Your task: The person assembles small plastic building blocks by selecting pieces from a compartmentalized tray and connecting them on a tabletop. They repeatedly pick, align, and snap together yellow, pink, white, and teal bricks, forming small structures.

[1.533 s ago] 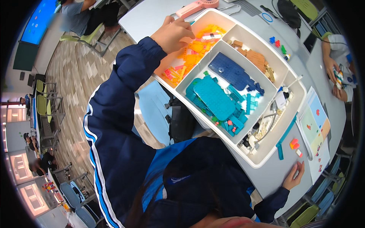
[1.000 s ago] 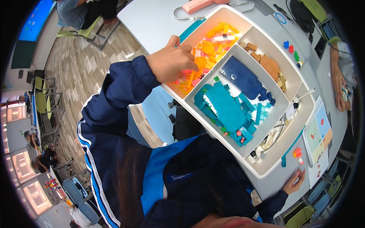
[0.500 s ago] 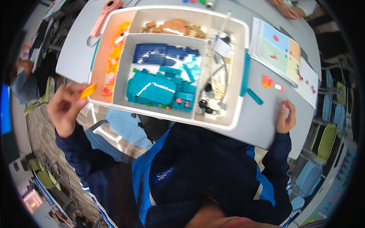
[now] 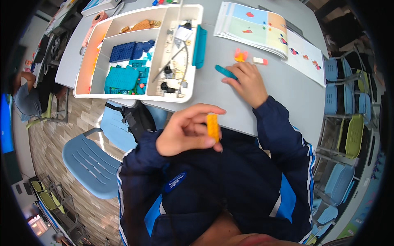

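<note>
My left hand [image 4: 182, 133] is held in front of my jacket, off the table's near edge, pinching an orange-yellow studded building brick [image 4: 212, 128] between thumb and fingers. On the table, my right hand [image 4: 251, 84] has its thumb and fingertips closed at the near end of a long teal piece [image 4: 223, 70], which lies flat on the surface. Just beyond that hand sit a small pink and orange brick piece [image 4: 241, 55] and a white and red block [image 4: 259, 61].
A white divided box [image 4: 141, 98] of colour-sorted bricks stands to the left, overhanging the near edge, with a teal latch [image 4: 200, 47] on its side. An open picture booklet [image 4: 250, 30] lies at the back right. A blue chair [image 4: 92, 164] is at the lower left.
My left hand has come away from the box's orange compartment to my front, carrying the orange-yellow brick. My right hand has reached forward from the table's edge to the teal piece. The view has shifted right.
</note>
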Demonstrator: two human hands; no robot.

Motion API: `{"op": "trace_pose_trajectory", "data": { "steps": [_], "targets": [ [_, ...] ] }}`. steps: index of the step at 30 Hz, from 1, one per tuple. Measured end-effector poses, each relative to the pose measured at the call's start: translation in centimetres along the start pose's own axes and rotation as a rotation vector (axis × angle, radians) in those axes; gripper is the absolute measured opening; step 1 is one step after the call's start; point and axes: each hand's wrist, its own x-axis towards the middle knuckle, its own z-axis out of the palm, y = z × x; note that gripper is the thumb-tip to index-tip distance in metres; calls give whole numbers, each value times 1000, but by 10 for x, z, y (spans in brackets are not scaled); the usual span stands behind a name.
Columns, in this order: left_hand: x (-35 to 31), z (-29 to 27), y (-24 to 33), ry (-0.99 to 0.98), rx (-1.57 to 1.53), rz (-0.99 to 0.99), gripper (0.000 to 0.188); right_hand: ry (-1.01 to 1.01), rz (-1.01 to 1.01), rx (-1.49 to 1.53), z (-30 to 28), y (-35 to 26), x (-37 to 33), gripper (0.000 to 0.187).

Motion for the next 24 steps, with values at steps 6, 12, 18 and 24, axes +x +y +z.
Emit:
{"op": "trace_pose_trajectory", "data": {
  "steps": [6, 12, 18, 24],
  "targets": [
    [75, 13, -64, 256, 22, 141, 54, 83, 249, 498, -27, 21, -32, 33],
    [116, 22, -86, 260, -172, 202, 55, 255, 568, 1445, -62, 19, -65, 43],
    [130, 27, -102, 362, -139, 255, 44, 325, 536, 1480, -55, 19, -76, 24],
    [124, 23, -111, 375, -81, 244, 26, 310, 552, 1550, -52, 13, -77, 17]
  ]
}}
